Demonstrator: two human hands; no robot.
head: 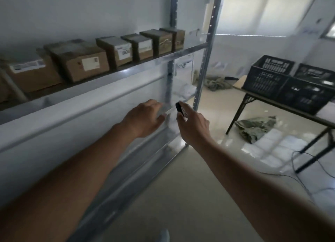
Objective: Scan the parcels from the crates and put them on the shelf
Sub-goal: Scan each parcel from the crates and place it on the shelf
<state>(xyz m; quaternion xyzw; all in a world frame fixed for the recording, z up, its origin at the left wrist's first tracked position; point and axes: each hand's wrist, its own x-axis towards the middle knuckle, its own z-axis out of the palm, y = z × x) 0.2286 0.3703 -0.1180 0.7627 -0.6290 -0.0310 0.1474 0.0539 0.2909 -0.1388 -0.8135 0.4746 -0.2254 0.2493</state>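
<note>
Bare forearms (pixel 87 169), no sleeves, light shoe (pixel 164 235)

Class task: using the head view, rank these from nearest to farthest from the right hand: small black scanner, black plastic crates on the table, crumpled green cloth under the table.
1. small black scanner, held in the right hand
2. crumpled green cloth, floor, right
3. black plastic crates, tabletop, far right

A folding table (pixel 272 104) stands over crumpled green cloth (pixel 253 127), cables (pixel 306 171) trailing nearby.

third parcel label (pixel 124 50): "OEE"-like big letters, partly blurred
other parcel labels (pixel 90 62): blurred, unreadable
crates (pixel 268 75): no text legible
</note>
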